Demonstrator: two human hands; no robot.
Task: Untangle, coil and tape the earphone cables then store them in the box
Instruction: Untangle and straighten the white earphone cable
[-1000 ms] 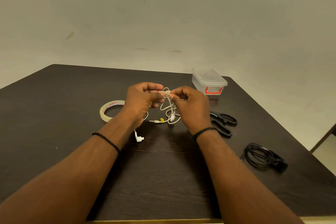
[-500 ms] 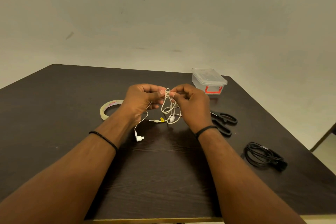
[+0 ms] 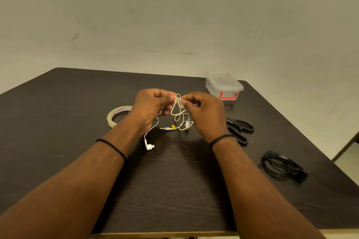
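A tangled white earphone cable (image 3: pixel 179 111) hangs above the dark table (image 3: pixel 58 103). My left hand (image 3: pixel 149 106) and my right hand (image 3: pixel 206 112) each pinch the knot at its top, one from either side. One white earbud (image 3: pixel 149 146) dangles down to the table below my left wrist. The jack with a yellow tag (image 3: pixel 169 128) lies on the table under the tangle. A coiled black earphone cable (image 3: pixel 281 167) lies at the right. The clear lidded box with a red latch (image 3: pixel 223 85) stands at the back right.
A roll of clear tape (image 3: pixel 116 115) lies left of my left hand. Black scissors (image 3: pixel 240 129) lie just right of my right hand. The table's right edge runs diagonally past the black coil, and its near edge is below my forearms.
The hands have drawn slightly apart at the knot and the loops hang a little longer. The dangling earbud has shifted a little. Nothing else on the table moved.
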